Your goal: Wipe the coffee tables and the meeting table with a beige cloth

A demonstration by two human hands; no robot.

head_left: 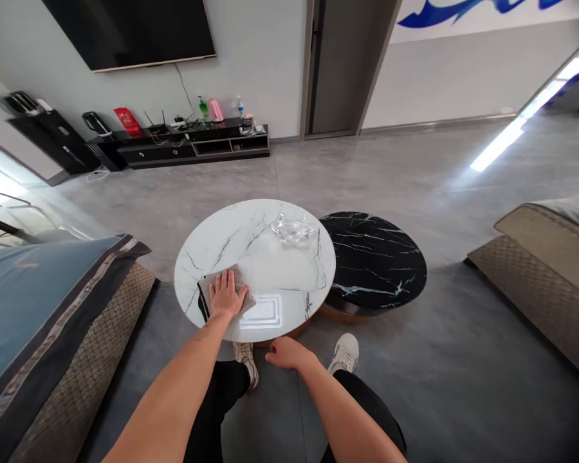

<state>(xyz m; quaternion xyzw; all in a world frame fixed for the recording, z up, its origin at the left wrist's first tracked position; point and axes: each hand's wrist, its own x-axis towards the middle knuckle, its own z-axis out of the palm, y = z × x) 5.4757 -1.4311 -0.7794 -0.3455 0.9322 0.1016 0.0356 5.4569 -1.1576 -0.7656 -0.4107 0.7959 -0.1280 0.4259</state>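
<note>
My left hand [226, 296] lies flat, fingers stretched out, on a grey cloth [219, 286] spread on the near left part of a round white marble table [265, 257]. A clear glass dish [292, 228] sits on the far right part of that table. My right hand [285, 352] hangs below the table's near edge, above my knees, with its fingers curled under; nothing shows in it.
A lower round black marble table [374, 257] adjoins the white one on the right. A blue-covered sofa [43, 321] stands at left, a beige seat [545, 263] at right. A black TV cabinet [193, 141] with bottles lines the far wall beneath a television.
</note>
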